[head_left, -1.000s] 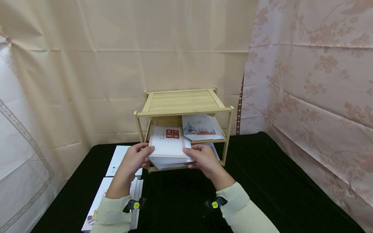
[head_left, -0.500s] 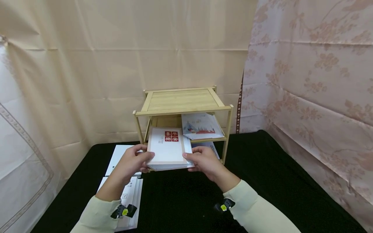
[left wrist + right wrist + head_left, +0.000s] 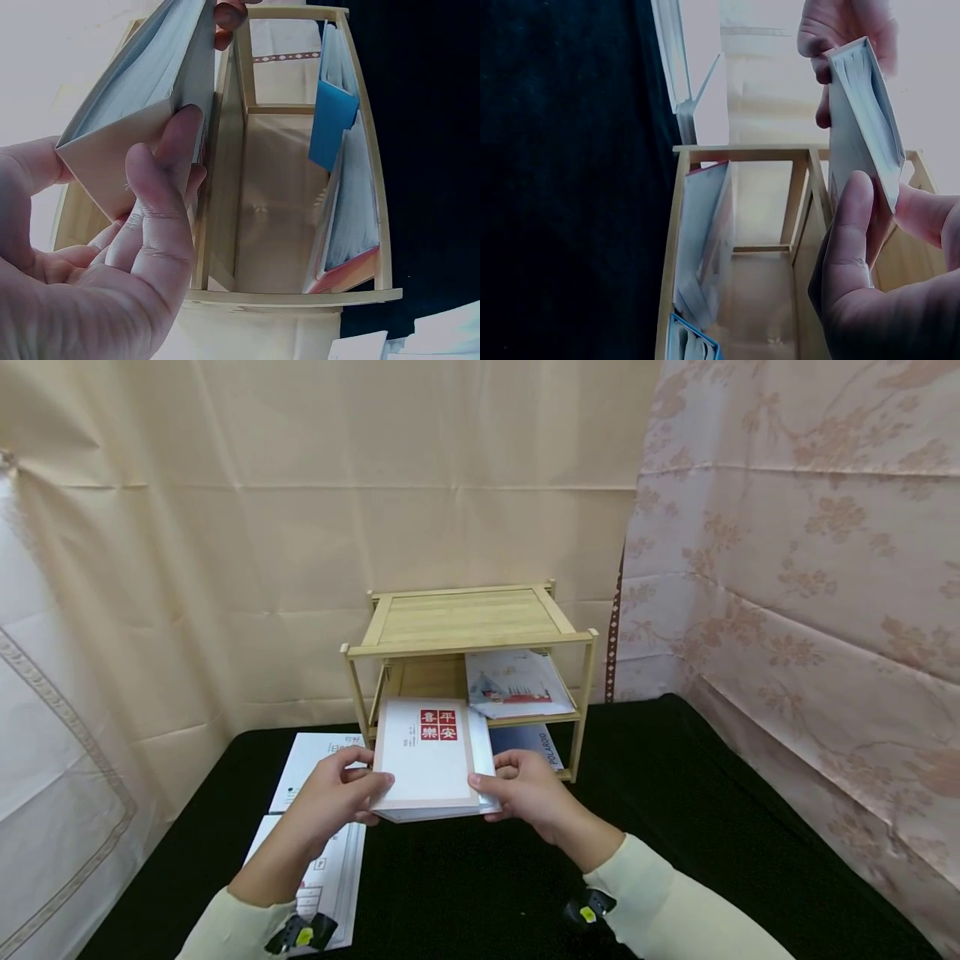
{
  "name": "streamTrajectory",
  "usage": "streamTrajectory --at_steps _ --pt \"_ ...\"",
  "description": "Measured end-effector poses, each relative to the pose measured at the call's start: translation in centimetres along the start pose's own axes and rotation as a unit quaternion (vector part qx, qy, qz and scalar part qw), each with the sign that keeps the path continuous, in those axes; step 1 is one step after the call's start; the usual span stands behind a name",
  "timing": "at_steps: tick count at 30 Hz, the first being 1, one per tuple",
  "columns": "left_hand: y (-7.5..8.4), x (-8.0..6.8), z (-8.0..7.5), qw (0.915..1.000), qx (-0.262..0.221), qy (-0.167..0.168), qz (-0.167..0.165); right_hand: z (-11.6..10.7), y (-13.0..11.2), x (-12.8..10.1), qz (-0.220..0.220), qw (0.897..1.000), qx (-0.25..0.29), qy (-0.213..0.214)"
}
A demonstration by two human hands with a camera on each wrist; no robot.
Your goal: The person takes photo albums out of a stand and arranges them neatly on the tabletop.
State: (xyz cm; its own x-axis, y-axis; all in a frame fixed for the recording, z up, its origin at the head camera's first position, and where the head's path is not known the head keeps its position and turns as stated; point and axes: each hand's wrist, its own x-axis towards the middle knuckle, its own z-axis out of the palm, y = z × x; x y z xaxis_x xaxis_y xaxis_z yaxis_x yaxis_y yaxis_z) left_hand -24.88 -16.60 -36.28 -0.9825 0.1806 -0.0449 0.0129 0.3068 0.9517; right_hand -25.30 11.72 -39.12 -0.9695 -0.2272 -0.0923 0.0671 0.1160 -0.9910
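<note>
Cream cloth, creased in squares, is hanging across the back and left of the frame, and a pink floral curtain (image 3: pixel 795 568) is filling the right side. A black fabric surface (image 3: pixel 675 827) is spreading over the lower half, matte and soft-looking.

At centre a small three-tier rack (image 3: pixel 465 627) of pale wood is standing on it, with slim square posts, a bare top tray and open shelves below. On its middle shelf, to the right, an illustrated booklet (image 3: pixel 516 685) is lying flat; on the bottom shelf a blue-covered one (image 3: pixel 528 742) is showing just behind the right hand.

Just in front of the rack's left half, a stack of booklets (image 3: pixel 431 760) is being held clear of the shelves, level with the bottom one. Its top cover is white card with a pinkish border and four red square seals; the wrist views are showing many thin page edges.

The left hand (image 3: pixel 333 797) is clasping the stack's left edge and the right hand (image 3: pixel 525 789) its right edge, thumbs on top and fingers underneath.

As I judge it, the stack is neither shelved nor set down yet, so the work is partway.

At lower left, loose white sheets (image 3: pixel 318 827) are lying flat on the surface.
</note>
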Motion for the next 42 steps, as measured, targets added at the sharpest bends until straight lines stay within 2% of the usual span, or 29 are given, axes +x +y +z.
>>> streamTrajectory --at_steps 23,35,42 --pt "-1.6 -3.1 0.4 0.9998 0.001 -0.005 -0.017 0.6 1.5 -2.6 -0.002 0.999 0.000 -0.052" --pt "-2.8 -4.1 0.8 0.9988 0.007 0.011 -0.047 1.3 2.9 -3.5 0.016 0.998 0.004 -0.059" --pt "-3.7 -4.5 0.5 0.9985 0.007 -0.023 -0.049 1.7 3.7 -3.8 0.031 0.997 0.004 -0.064"
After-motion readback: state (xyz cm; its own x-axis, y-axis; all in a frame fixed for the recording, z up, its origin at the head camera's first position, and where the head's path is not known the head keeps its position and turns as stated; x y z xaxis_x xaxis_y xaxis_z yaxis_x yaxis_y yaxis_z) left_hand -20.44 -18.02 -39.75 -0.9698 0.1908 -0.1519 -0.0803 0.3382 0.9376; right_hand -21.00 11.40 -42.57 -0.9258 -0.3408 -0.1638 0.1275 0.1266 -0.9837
